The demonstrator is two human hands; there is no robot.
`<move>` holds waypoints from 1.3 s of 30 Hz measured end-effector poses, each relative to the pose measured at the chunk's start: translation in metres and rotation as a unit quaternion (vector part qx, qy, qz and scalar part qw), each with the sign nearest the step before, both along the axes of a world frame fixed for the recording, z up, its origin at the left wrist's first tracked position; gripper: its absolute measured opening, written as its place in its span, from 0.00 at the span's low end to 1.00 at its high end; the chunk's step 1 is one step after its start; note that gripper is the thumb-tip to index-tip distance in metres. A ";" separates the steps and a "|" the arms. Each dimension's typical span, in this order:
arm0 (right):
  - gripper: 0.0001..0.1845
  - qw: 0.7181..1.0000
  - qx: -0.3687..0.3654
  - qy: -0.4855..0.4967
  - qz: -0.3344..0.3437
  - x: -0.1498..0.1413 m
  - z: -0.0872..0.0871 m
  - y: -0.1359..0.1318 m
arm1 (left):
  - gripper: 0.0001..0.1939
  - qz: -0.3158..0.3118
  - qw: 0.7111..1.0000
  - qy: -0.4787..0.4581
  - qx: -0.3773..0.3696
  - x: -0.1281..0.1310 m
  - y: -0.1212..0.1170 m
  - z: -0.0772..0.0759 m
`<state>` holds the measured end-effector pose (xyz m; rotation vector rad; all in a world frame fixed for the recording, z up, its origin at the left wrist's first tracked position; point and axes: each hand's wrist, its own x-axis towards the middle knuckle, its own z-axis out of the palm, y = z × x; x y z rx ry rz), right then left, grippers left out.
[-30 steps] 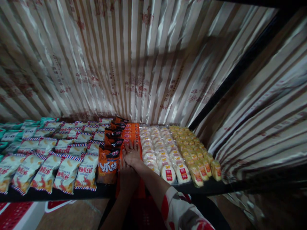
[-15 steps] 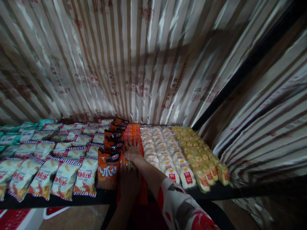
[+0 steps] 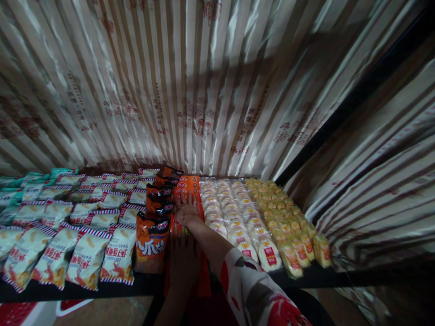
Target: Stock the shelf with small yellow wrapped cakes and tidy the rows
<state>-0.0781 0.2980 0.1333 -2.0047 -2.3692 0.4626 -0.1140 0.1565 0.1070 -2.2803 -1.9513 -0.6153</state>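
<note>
A long orange printed strip of packaging (image 3: pixel 193 182) runs from the back of the black shelf to beyond its front edge. My right hand (image 3: pixel 186 213) lies on its middle with the fingers spread and the palm down. Closer to me, my left hand (image 3: pixel 184 262) rests flat on the same strip, fingers stretched toward the back. Its outline is dark. Both hands cover much of the strip's middle. Just left of my hands stands a row of orange and black snack bags (image 3: pixel 152 246). Right of the strip, round white wrapped cakes (image 3: pixel 269 253) lie in rows.
White snack bags (image 3: pixel 89 260) with striped edges fill the left, with green bags (image 3: pixel 34 179) beyond. Small yellow wrapped packs (image 3: pixel 292 253) stand at the right. A striped curtain (image 3: pixel 200 81) and a slanting black post (image 3: pixel 340 113) close off the back and right. Below the shelf (image 3: pixel 146 285) is a red and white crate (image 3: pixel 20 312).
The view has shifted slightly, so the goods appear lower and more spread out. My right hand has slid a little toward the back left; my left hand stays flat on the strip.
</note>
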 end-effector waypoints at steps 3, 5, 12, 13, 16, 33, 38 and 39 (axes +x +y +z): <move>0.30 1.000 0.003 -0.012 -0.004 0.000 -0.005 0.003 | 0.20 0.000 1.000 -0.003 -0.004 0.000 0.000 0.002; 0.30 1.000 0.008 -0.018 -0.005 0.000 -0.008 0.004 | 0.20 -0.002 1.000 0.000 -0.007 0.000 0.000 0.002; 0.30 0.999 0.032 -0.008 -0.006 0.001 -0.011 0.003 | 0.23 -0.004 1.000 0.013 0.001 -0.001 0.002 -0.006; 0.30 0.999 0.033 -0.006 -0.007 0.001 -0.011 0.003 | 0.24 -0.007 1.000 0.010 -0.001 -0.001 0.002 -0.008; 0.30 1.000 0.024 -0.004 -0.008 0.001 -0.010 0.003 | 0.24 -0.008 1.000 0.000 -0.003 -0.001 0.002 -0.011; 0.30 0.999 0.047 -0.003 0.023 0.004 0.003 0.015 | 0.24 0.014 0.999 -0.023 0.022 0.001 0.004 -0.012; 0.29 0.998 0.066 0.011 0.022 0.005 -0.002 0.018 | 0.24 0.020 0.999 -0.029 0.022 0.002 0.005 -0.014; 0.29 0.997 0.070 0.009 0.021 0.005 -0.003 0.020 | 0.23 0.022 0.999 -0.030 0.025 0.002 0.005 -0.014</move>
